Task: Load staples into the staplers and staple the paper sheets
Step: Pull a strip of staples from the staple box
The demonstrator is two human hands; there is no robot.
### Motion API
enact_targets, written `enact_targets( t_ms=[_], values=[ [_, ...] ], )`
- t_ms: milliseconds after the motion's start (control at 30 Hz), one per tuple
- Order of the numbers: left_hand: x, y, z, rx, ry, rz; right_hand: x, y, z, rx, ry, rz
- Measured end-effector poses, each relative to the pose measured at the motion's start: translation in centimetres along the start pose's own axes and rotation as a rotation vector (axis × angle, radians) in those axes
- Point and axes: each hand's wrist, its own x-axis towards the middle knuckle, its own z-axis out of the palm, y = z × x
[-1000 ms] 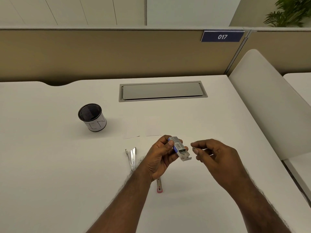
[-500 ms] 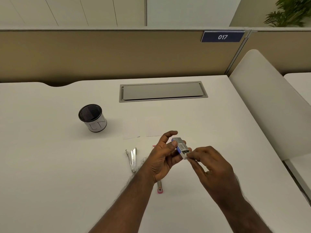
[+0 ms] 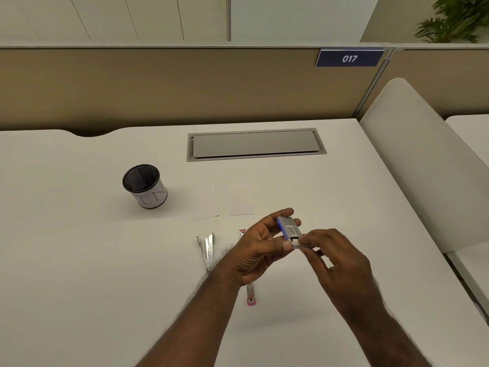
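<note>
My left hand (image 3: 260, 250) holds a small blue-and-grey staple box (image 3: 289, 228) above the desk, its open end toward my right hand (image 3: 334, 258). The right thumb and fingers pinch the pale inner tray or staple strip (image 3: 297, 245) sticking out of that end. A silver stapler (image 3: 207, 250) lies opened flat on the desk to the left of my left hand. A pink stapler (image 3: 250, 294) lies opened under my left wrist, mostly hidden, with its ends showing above and below the hand. Two small white paper sheets (image 3: 205, 202) (image 3: 240, 200) lie side by side beyond the hands.
A black mesh cup (image 3: 145, 185) with a white label stands at the left. A grey cable hatch (image 3: 255, 144) is set into the desk (image 3: 79, 260) at the back. A beige partition runs behind, and a white divider (image 3: 412, 154) rises along the right edge.
My right hand has come in from the right and closed its fingertips on the tray at the box's open end. The left hand has kept the box almost in place.
</note>
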Motion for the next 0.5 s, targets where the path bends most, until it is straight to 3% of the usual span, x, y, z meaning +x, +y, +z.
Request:
enact_targets(
  t_ms=[500],
  values=[
    [-0.11,-0.15,0.48,-0.057,0.045,-0.012,-0.55,0.26,0.1,-0.06,0.001,-0.15]
  ],
)
